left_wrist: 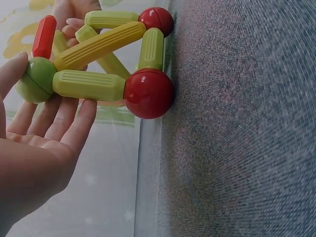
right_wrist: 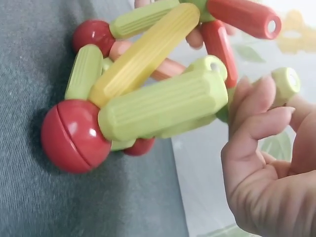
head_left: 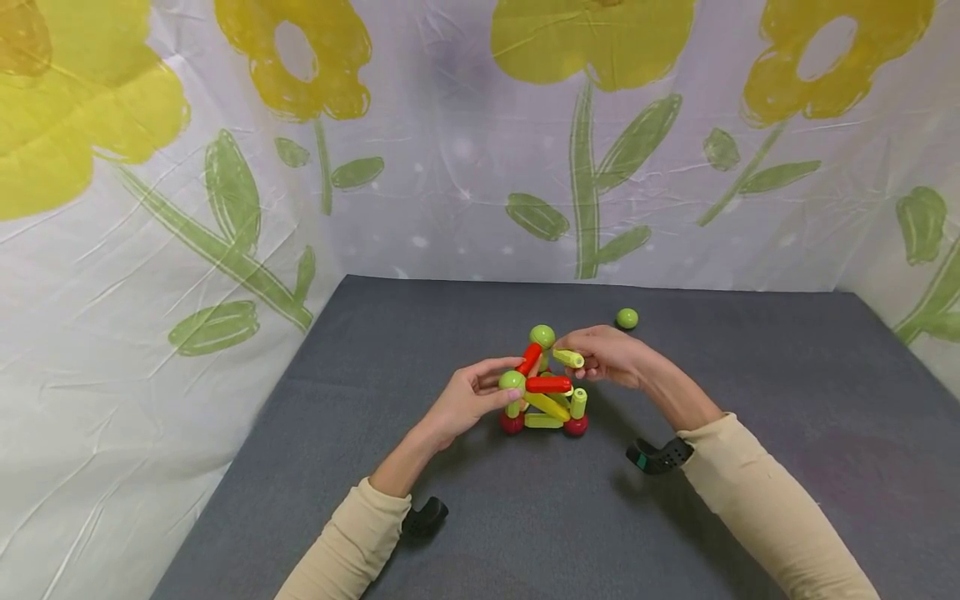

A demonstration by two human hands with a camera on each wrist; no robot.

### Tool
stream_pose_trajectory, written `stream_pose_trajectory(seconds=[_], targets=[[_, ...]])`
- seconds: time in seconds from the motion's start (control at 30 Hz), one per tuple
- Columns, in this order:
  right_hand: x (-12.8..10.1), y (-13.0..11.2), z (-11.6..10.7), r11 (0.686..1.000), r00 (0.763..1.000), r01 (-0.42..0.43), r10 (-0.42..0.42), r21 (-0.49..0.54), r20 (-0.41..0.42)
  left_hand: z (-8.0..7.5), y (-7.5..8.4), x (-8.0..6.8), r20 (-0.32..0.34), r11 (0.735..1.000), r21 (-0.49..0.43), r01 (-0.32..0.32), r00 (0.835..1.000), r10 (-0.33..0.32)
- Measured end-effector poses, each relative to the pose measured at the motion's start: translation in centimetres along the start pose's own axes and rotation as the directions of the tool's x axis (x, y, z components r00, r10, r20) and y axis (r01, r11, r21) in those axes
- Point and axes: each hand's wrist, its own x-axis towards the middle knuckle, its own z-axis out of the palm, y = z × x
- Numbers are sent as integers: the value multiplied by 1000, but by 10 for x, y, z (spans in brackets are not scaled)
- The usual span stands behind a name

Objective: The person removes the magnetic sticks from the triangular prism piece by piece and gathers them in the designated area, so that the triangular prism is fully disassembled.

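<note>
A frame of toy building rods and balls stands on the dark mat, with red balls (head_left: 576,426) at its base. My left hand (head_left: 457,408) holds its near green ball (left_wrist: 37,79), the thumb on one side and fingers behind and beneath. From that ball a red rod (head_left: 548,384) points right; another red rod (head_left: 529,359) runs toward the back green ball (head_left: 542,336). A yellow rod (right_wrist: 148,57) slants across one side. Beside the frame's back right, my right hand (head_left: 607,357) pinches a loose light green rod (head_left: 568,358). My right fingers partly hide that rod.
A single green ball (head_left: 627,318) lies on the mat (head_left: 420,333) behind my right hand. An upright light green rod (head_left: 579,403) tops the front right red ball. A flower-printed cloth (head_left: 457,150) hangs behind and along the sides.
</note>
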Motion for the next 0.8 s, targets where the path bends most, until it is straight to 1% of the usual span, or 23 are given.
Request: stream_pose_trajectory(seconds=[0.1,0.3,0.5,0.8], targets=[[-1,3,-4,1000,1000,7,-7,2,5,0,0,0,-3,1000,4,8,1000,-8],[-3,15,-19,998,1000,21,-21,62,11,0,1,0,-12,1000,15,16,1000,-15],[-5,29,-33,997,1000,10,-10,71,1,0,1,-1,-15,1000,17,21,1000,-20],[-7,49,-53,987,999,16,-11,162,-34,1,1,0,-13,1000,26,11,1000,-11]])
